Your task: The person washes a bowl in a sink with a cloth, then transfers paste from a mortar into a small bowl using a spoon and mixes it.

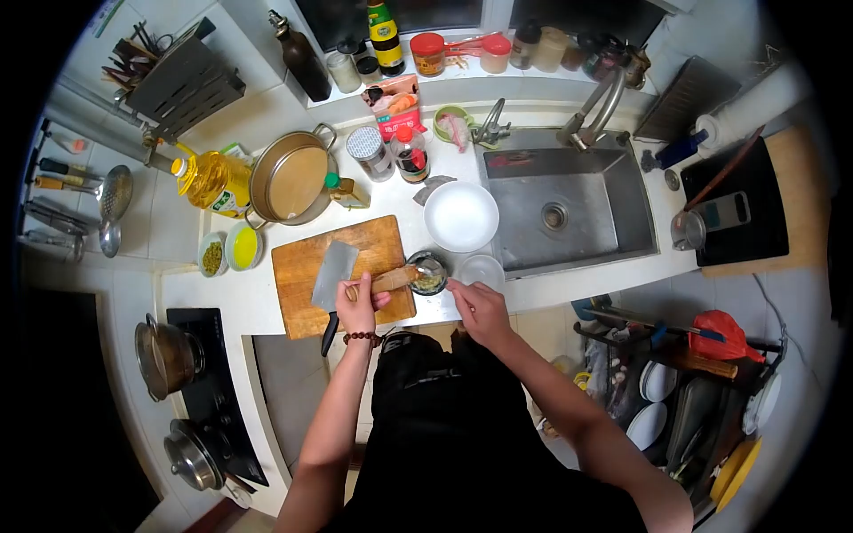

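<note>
Partly hidden wooden tool [395,281], bowl [443,264] indistinct inside

White countertop [235,300] bearing a wooden cutting board [293,253], steel pot [289,182], white dish [461,216] and seasoning bottles [412,158]

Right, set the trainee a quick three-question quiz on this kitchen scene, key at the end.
1. True or false: the cleaver lies on the cutting board.
2. Which wrist wears the bead bracelet? A) right B) left C) neither
3. What is the left hand holding, and what does its far end reach?

Key:
1. True.
2. B.
3. A wooden tool; its far end reaches the small bowl.
</note>
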A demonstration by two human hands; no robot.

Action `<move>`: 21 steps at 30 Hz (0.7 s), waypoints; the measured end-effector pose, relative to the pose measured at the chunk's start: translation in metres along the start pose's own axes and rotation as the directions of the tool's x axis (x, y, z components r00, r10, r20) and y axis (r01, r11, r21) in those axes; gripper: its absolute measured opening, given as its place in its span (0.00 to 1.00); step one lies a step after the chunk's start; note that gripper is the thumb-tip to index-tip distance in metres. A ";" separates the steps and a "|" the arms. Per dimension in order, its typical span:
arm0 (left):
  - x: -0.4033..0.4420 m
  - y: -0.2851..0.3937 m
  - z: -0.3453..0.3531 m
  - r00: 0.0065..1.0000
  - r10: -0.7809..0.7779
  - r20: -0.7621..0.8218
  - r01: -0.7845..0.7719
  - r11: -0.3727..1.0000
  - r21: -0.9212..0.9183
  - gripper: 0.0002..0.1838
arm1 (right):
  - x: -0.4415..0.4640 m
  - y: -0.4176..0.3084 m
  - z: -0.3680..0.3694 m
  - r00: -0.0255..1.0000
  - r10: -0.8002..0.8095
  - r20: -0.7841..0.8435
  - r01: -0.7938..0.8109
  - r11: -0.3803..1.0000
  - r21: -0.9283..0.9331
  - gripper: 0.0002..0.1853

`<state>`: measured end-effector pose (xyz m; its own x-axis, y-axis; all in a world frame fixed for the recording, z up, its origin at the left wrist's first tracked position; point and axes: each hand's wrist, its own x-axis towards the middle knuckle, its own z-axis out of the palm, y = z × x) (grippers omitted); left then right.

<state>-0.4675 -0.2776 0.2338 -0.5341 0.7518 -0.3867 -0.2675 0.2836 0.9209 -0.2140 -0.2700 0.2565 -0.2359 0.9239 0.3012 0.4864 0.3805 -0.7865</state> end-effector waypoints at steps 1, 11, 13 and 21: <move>-0.001 0.002 -0.001 1.000 0.003 0.016 -0.003 1.000 0.008 0.17 | 0.001 -0.011 0.001 0.999 -0.039 -0.015 0.039 0.999 0.008 0.10; 0.024 -0.004 -0.014 0.984 -0.163 0.077 0.164 0.986 -0.008 0.20 | -0.004 -0.046 0.011 0.998 0.013 -0.056 -0.019 0.993 -0.117 0.09; 0.026 -0.003 -0.013 0.978 -0.184 0.100 0.185 0.983 -0.004 0.20 | -0.006 -0.047 0.014 0.999 0.012 -0.043 -0.016 0.995 -0.101 0.09; 0.042 -0.002 -0.036 0.958 -0.222 0.183 0.233 0.972 -0.038 0.19 | 0.002 -0.047 0.009 0.997 0.031 -0.072 -0.052 0.947 -0.316 0.10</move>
<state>-0.5179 -0.2680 0.2141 -0.3053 0.7657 -0.5661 -0.4145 0.4283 0.8029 -0.2452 -0.2869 0.2889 -0.1597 0.9358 0.3142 0.7390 0.3244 -0.5905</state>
